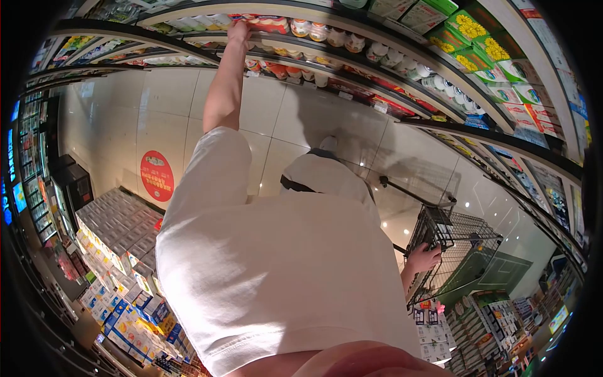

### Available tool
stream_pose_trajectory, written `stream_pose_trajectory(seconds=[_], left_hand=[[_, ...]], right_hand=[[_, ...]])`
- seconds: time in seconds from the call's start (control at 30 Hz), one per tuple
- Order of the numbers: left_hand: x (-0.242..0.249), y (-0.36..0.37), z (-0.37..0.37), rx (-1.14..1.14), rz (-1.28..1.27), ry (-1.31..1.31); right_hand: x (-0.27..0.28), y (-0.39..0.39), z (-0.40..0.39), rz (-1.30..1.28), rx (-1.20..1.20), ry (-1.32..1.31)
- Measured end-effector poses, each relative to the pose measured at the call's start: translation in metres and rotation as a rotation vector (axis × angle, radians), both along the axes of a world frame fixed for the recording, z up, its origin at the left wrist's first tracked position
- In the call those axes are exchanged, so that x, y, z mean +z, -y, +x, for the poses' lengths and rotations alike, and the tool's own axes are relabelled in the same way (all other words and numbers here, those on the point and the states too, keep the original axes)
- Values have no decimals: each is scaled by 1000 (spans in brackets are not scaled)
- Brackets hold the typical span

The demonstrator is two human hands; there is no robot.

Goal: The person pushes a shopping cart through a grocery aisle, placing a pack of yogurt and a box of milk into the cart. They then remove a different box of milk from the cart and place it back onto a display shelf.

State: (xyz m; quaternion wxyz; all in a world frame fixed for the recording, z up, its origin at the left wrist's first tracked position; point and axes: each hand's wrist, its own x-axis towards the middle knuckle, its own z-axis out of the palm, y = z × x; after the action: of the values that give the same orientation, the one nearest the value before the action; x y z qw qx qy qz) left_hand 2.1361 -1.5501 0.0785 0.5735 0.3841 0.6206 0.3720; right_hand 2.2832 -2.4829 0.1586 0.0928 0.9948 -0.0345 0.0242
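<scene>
My left arm stretches forward to the shelf at the top of the head view. My left hand [238, 31] is at a row of red packages [269, 24], its fingers bent inward and small in view; what they hold, if anything, cannot be made out. At the right, my right hand [424, 258] has its fingers curled over the edge of a black wire shopping cart [461, 242]. White-lidded jars or cups [318, 31] stand in a row to the right of my left hand.
Green boxes with yellow flowers [468, 28] fill the upper right shelf. A red round sticker [156, 176] lies on the tiled floor [264, 107]. Stacked cartons [119, 220] stand at the lower left, with more goods [477, 327] at the lower right.
</scene>
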Motion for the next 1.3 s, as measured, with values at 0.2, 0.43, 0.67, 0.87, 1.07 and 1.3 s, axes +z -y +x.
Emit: stream_pose_trajectory(seconds=[0.2, 0.43, 0.67, 0.87, 1.07, 1.3], left_hand=[[-21, 22, -10, 66, 23, -34], [-164, 115, -36, -230, 207, -512], [-126, 364, 19, -1030, -51, -288], [-27, 544, 119, -1550, -23, -157], [57, 701, 181, -1728, 238, 76], [102, 823, 200, -1593, 1100, -189]], right_hand=[[1, -2, 1, -16, 43, 44], [7, -14, 13, -11, 94, 22], [15, -24, 32, 199, 183, 5], [47, -21, 33, 619, 360, -58], [63, 61, 3, 801, 402, -200], [61, 157, -61, 968, 201, -350]])
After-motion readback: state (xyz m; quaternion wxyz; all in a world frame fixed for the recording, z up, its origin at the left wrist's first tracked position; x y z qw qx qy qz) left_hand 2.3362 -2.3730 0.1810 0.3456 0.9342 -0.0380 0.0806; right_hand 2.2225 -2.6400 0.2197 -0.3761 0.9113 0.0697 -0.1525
